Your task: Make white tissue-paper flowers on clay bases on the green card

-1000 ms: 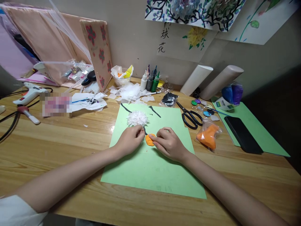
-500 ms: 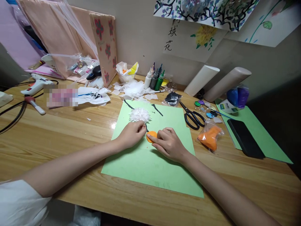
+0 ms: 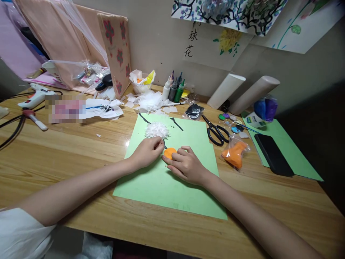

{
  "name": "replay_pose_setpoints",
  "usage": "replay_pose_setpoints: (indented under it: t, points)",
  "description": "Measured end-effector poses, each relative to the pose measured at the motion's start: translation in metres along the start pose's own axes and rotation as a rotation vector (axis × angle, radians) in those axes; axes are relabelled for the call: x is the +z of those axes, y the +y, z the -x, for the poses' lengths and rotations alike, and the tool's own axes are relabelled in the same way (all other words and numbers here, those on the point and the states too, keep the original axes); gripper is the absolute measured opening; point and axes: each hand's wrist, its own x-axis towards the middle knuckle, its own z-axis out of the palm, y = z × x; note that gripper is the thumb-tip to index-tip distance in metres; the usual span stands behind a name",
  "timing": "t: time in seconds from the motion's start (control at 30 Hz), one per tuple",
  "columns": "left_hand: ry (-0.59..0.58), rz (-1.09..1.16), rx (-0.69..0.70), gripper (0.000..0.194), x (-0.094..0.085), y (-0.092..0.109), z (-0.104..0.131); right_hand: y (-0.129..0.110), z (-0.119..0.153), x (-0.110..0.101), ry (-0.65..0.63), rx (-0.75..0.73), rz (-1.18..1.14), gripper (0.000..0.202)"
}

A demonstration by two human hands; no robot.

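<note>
A flat orange clay disc (image 3: 169, 153) lies on a light green sheet of paper (image 3: 172, 194). My right hand (image 3: 187, 165) is at its right and lower edge, with one finger stretched along the rim and others curled against it. My left hand (image 3: 149, 151) is closed in a pinch just left of the disc; whatever its fingertips hold is hidden. Right beside those fingertips runs a short dark strip (image 3: 165, 144). Above my left hand a fluffy white paper flower (image 3: 157, 130) sits on the sheet, with more dark strips (image 3: 176, 123) farther up.
Black-handled scissors (image 3: 217, 133) and a bag of orange clay (image 3: 234, 154) lie right of the sheet. Behind are paint bottles (image 3: 173, 90), white tissue scraps (image 3: 149, 101) and a bowl (image 3: 142, 86). A glue gun (image 3: 36, 95) is at the left, a black phone-like slab (image 3: 273, 154) at the right.
My right finger has slid from the top of the orange disc down to its lower left edge, uncovering more of the disc. My left hand stays pinched. The view has shifted slightly.
</note>
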Motion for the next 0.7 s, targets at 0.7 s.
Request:
replay_pose_setpoints:
  t: [0.7]
  points:
    - [-0.028,-0.012,-0.009,0.016,-0.0004,-0.0006,-0.0014,0.0041,0.0005,-0.0002,0.26,0.083,0.114,0.022]
